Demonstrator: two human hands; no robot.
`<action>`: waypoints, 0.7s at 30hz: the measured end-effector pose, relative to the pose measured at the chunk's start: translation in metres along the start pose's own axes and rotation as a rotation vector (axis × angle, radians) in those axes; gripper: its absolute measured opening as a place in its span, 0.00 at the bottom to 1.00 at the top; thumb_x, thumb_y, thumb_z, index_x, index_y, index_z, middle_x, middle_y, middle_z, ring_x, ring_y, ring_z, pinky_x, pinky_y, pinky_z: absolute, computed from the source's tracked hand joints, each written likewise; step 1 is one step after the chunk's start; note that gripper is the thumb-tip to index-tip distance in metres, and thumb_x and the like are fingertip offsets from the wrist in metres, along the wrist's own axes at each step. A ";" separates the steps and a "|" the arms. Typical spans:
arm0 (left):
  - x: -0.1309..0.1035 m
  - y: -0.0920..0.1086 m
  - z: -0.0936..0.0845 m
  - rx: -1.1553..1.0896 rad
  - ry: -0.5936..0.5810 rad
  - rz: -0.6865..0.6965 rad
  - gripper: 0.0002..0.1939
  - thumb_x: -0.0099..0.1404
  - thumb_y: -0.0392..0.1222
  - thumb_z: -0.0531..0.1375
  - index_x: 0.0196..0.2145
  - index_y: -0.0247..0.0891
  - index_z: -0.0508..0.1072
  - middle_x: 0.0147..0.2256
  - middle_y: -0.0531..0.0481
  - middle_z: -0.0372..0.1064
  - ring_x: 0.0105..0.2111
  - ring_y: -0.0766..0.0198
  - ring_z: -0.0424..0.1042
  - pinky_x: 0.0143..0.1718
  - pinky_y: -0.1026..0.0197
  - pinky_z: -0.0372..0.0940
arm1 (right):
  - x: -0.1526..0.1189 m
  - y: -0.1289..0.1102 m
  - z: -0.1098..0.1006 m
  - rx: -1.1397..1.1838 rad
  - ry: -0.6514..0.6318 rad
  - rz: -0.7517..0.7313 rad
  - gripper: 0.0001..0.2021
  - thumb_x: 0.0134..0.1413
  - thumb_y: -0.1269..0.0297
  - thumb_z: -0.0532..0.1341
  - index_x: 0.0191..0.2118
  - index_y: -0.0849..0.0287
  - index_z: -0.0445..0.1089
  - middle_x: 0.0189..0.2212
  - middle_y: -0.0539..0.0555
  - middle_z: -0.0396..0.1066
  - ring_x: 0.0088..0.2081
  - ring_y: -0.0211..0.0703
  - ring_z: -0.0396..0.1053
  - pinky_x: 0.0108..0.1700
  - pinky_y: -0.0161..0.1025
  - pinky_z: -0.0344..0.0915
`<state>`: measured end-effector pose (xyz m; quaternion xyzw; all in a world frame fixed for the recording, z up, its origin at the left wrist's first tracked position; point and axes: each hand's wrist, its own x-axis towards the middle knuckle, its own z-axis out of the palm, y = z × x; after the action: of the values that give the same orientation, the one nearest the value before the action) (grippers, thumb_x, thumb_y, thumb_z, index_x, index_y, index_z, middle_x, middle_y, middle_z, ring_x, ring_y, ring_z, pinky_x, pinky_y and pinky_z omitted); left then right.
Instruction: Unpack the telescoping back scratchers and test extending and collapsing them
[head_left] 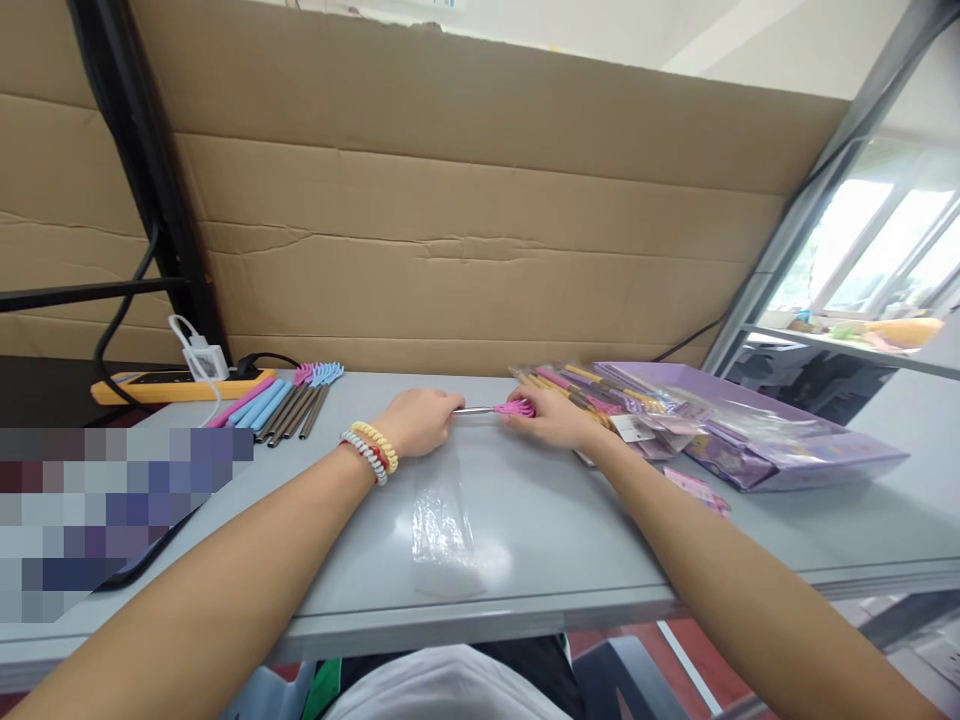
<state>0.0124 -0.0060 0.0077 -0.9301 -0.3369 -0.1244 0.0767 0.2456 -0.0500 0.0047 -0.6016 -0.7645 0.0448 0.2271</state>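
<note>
My left hand (pixel 421 420) is closed around the handle end of a back scratcher, its own grip hidden by the fingers. The back scratcher (pixel 477 410) lies level between my hands, a thin metal rod with a pink claw-shaped head. My right hand (pixel 551 418) has its fingers closed on that pink head. Just below my hands a clear plastic sleeve (pixel 442 525) lies flat on the grey table (pixel 540 520). Further left, several more back scratchers (pixel 289 405) with pink or blue heads and pink, blue or brown handles lie side by side.
Bagged back scratchers (pixel 585 390) are piled right of my right hand, beside a purple box (pixel 787 440) with clear packaging in it. A pink card (pixel 697 490) lies in front. An orange power strip (pixel 142 388) sits back left; a cardboard panel (pixel 465 220) stands behind.
</note>
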 end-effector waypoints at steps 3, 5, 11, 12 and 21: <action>0.000 0.001 0.000 -0.004 0.033 0.038 0.17 0.64 0.36 0.46 0.45 0.42 0.70 0.39 0.46 0.74 0.36 0.57 0.72 0.34 0.59 0.61 | 0.000 -0.003 -0.001 -0.006 -0.017 0.004 0.16 0.50 0.51 0.57 0.37 0.59 0.68 0.32 0.54 0.72 0.33 0.42 0.66 0.33 0.36 0.58; 0.000 0.000 0.000 0.006 0.033 0.039 0.16 0.63 0.36 0.47 0.42 0.41 0.71 0.39 0.46 0.74 0.36 0.57 0.72 0.34 0.59 0.61 | 0.000 -0.003 -0.001 -0.012 -0.027 0.012 0.16 0.51 0.51 0.57 0.37 0.59 0.68 0.32 0.54 0.72 0.32 0.42 0.66 0.33 0.36 0.57; 0.000 0.001 -0.004 0.015 0.030 0.005 0.16 0.66 0.42 0.44 0.39 0.40 0.71 0.34 0.45 0.73 0.33 0.57 0.72 0.29 0.59 0.59 | -0.001 -0.001 0.001 0.001 0.033 -0.015 0.15 0.51 0.55 0.57 0.41 0.59 0.67 0.34 0.54 0.71 0.34 0.42 0.66 0.36 0.37 0.58; 0.000 0.001 -0.005 0.018 0.023 -0.002 0.17 0.66 0.43 0.43 0.39 0.41 0.71 0.33 0.46 0.73 0.32 0.57 0.72 0.29 0.59 0.59 | -0.001 0.000 0.001 0.005 0.049 -0.020 0.14 0.52 0.56 0.57 0.41 0.58 0.67 0.34 0.54 0.71 0.34 0.42 0.65 0.36 0.38 0.58; 0.001 0.002 -0.004 -0.038 0.070 -0.042 0.16 0.66 0.45 0.44 0.38 0.41 0.71 0.33 0.46 0.73 0.31 0.58 0.71 0.29 0.60 0.60 | 0.001 -0.001 0.002 0.009 0.132 -0.086 0.12 0.53 0.56 0.56 0.38 0.59 0.67 0.33 0.55 0.70 0.34 0.42 0.64 0.35 0.38 0.58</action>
<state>0.0139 -0.0080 0.0113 -0.9192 -0.3509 -0.1650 0.0684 0.2434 -0.0488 0.0039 -0.5687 -0.7729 -0.0011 0.2814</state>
